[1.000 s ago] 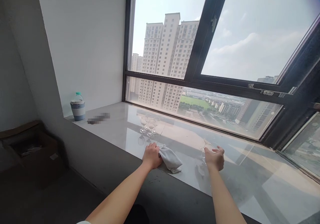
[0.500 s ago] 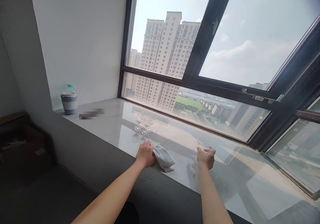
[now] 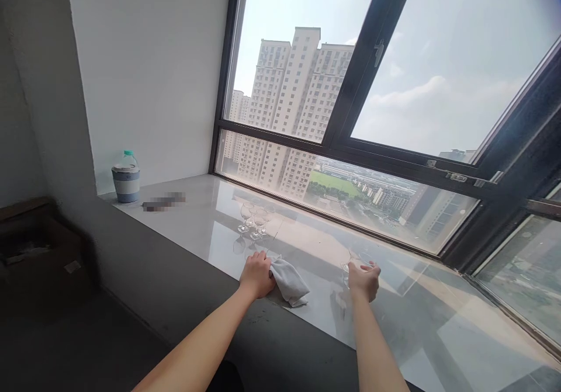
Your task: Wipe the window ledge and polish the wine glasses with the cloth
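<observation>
My left hand [image 3: 257, 275] is closed on a grey-white cloth [image 3: 289, 283] by the front edge of the sill. The cloth hangs loosely from the right side of that fist and lies partly on the surface. Further right, my right hand [image 3: 364, 281] has its fingers curled around a clear stemmed glass [image 3: 366, 257], mostly hidden behind the hand. Another faint glass outline [image 3: 349, 259] shows just left of those fingers. Several clear stemmed glasses [image 3: 255, 221] stand upright in a close group beyond my left hand.
The glossy sill [image 3: 197, 228] runs beneath a dark-framed window [image 3: 333, 141]. A blue-and-white paper cup [image 3: 126, 184] stands at the left end, with a green-capped bottle [image 3: 128, 157] behind it. A blurred item [image 3: 164, 201] lies beside them. A cardboard box [image 3: 41, 257] sits low at left.
The view has shifted slightly, so everything appears a little lower and to the right. Both hands keep their grips, and the grouped glasses stay put.
</observation>
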The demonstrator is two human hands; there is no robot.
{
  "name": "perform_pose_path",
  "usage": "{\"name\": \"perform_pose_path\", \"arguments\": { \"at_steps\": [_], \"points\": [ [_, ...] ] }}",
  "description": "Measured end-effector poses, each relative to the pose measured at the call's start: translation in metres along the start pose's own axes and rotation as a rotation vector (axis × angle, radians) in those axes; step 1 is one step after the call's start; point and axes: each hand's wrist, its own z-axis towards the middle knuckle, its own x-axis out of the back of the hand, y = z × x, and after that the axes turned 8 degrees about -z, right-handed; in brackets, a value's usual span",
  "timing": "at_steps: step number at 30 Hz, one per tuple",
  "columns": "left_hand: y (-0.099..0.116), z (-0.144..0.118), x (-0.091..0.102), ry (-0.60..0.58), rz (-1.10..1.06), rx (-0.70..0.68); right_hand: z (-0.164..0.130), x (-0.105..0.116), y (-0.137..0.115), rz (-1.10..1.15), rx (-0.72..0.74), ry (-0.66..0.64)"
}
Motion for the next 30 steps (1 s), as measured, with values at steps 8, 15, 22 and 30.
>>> {"name": "perform_pose_path", "arguments": {
  "at_steps": [8,15,22,30],
  "points": [
    [-0.002,0.002,-0.003,0.018,0.009,-0.009,0.003,-0.004,0.0,0.022,0.03,-0.014],
    [-0.002,0.001,-0.003,0.02,-0.005,0.002,-0.008,0.002,0.012,0.036,0.159,0.14],
    [0.0,0.0,0.0,0.012,-0.023,0.005,-0.047,0.01,-0.005,0.198,0.479,0.414],
    [0.001,-0.001,0.001,0.035,-0.029,0.001,-0.136,-0.027,-0.046,0.248,1.024,-0.286]
  ]
}}
